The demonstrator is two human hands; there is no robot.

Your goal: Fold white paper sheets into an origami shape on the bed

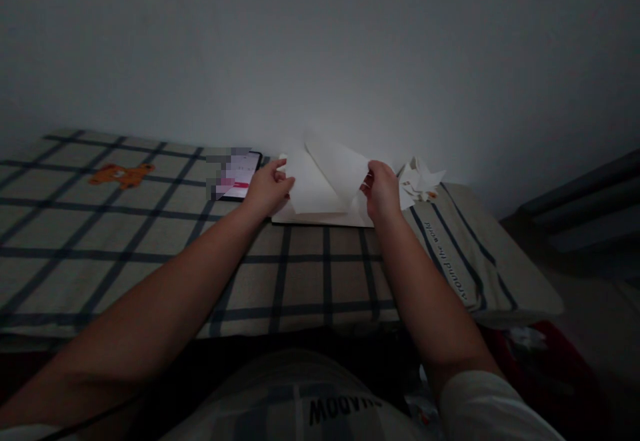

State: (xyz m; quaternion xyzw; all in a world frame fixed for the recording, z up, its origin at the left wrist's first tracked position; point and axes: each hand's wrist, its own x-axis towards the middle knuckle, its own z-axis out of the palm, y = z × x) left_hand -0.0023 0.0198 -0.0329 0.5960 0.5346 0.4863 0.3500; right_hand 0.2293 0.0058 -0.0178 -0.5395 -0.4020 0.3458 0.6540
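A sheet of white paper [315,191] with a diagonal fold or edge across it is held up between my two hands. My left hand [270,187] pinches its left side, fingers bent around the edge. At the right side, my right hand [381,187] grips the paper between thumb and fingers, partly hidden behind the hand. Beneath it lies a flat white surface with a dark front edge [320,223]; whether this is a pad or a board I cannot tell. Folded white paper pieces [420,179] lie just right of my right hand.
A phone [243,173] with a lit screen lies left of my left hand. An orange bear-shaped figure [123,175] is on the checked tablecloth [305,281]. The wall [320,47] stands directly behind the table. A red container [550,367] with white scraps sits below, at right.
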